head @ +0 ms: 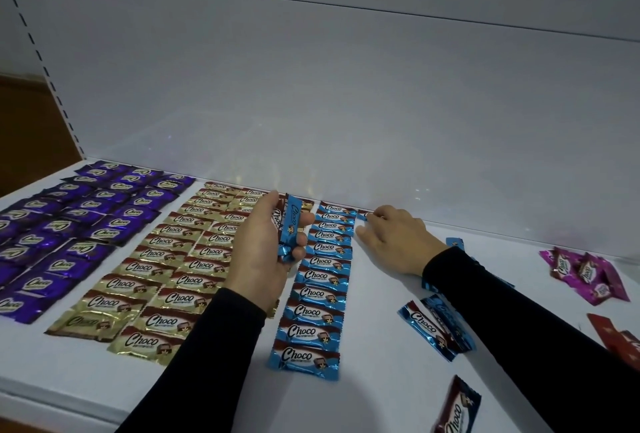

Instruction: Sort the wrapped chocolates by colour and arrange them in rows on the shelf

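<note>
Sleeves [221, 339], black, cover both my forearms and fill the bottom of the view, reaching forward over the white shelf [363, 391]. Behind the shelf rises a pale back wall [346, 86].

On the shelf, the purple rows [69, 225] cover the far left, laid in several columns. Next to them on the right lie the gold rows [166, 259], in two or three columns running from the wall toward me. Right of my left arm is a single blue column [317, 290], its packets overlapping from the back wall down to the front.

My left hand [266, 249] hovers palm-up above the gold rows, fingers curled around a small stack of packets, with a blue bar [292, 228] on top, standing on end. My right hand [394, 242] lies flat on the shelf near the wall, just right of the blue column, its fingertips touching a blue packet [364, 215] at the very back; the fingers look mostly straight.

Loose pieces lie to the right: some blue strays [429, 328] under my right forearm, a pink heap [585, 273] farther right, red ones [620, 339] at the edge, and one dark wrapper [457, 408] at the front.
</note>
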A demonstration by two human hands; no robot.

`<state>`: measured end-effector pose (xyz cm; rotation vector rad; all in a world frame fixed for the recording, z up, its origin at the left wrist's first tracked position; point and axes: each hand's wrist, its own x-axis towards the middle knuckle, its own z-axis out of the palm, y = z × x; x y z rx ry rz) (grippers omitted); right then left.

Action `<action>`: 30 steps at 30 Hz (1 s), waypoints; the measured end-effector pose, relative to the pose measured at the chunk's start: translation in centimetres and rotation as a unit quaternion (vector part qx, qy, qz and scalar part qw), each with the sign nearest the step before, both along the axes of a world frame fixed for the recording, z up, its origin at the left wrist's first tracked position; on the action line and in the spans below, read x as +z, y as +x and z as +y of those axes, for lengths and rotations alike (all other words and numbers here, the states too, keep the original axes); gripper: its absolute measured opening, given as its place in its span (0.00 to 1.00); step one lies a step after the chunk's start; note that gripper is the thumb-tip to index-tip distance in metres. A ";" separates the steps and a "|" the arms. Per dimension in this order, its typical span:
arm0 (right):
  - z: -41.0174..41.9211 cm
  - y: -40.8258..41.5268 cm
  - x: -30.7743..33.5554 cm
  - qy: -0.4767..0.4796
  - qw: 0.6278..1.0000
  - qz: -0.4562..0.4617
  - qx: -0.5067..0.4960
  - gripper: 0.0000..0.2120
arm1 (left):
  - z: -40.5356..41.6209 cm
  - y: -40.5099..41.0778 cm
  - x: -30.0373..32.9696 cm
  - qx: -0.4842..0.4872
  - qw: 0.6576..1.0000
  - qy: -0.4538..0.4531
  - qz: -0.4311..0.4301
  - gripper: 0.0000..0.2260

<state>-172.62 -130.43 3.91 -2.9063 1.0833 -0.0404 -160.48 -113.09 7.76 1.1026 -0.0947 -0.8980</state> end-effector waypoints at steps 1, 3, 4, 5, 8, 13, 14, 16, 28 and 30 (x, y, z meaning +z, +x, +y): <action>0.0 0.0 0.0 -0.001 1.000 0.001 0.000 0.25 | 0.0 0.0 0.0 -0.005 1.000 0.000 0.003 0.18; 0.0 0.0 0.1 0.002 1.000 0.001 0.001 0.24 | 0.0 0.1 -0.1 -0.019 1.000 -0.002 0.005 0.17; 0.0 0.0 0.1 0.004 1.000 -0.001 0.001 0.24 | 0.0 0.2 -0.1 -0.026 1.000 -0.004 0.005 0.16; -0.1 -0.1 0.2 0.007 1.000 -0.006 0.001 0.24 | 0.0 0.1 -0.1 -0.035 0.999 -0.007 0.007 0.14; -0.2 -0.3 0.2 0.011 0.999 -0.044 0.005 0.23 | -0.2 0.0 -0.1 -0.075 0.997 -0.008 0.009 0.11; 1.0 -0.9 1.0 0.065 0.977 -0.204 0.017 0.19 | -0.1 -0.3 -0.4 -0.152 0.988 -0.016 -0.023 0.08; 1.7 -1.0 1.4 0.085 0.968 -0.234 0.019 0.18 | 0.0 -0.4 -0.5 -0.169 0.985 -0.018 -0.036 0.08; 3.3 -1.2 2.2 0.150 0.947 -0.285 0.015 0.16 | 0.0 -0.6 -0.6 -0.193 0.980 -0.023 -0.053 0.08; 6.1 -2.5 3.7 0.468 0.766 -0.439 -0.031 0.09 | -0.1 -1.0 -1.4 -0.189 0.972 0.008 -0.139 0.07; 6.2 -2.8 3.6 0.495 0.731 -0.469 -0.027 0.05 | -0.1 -1.0 -1.3 -0.182 0.976 0.005 -0.120 0.06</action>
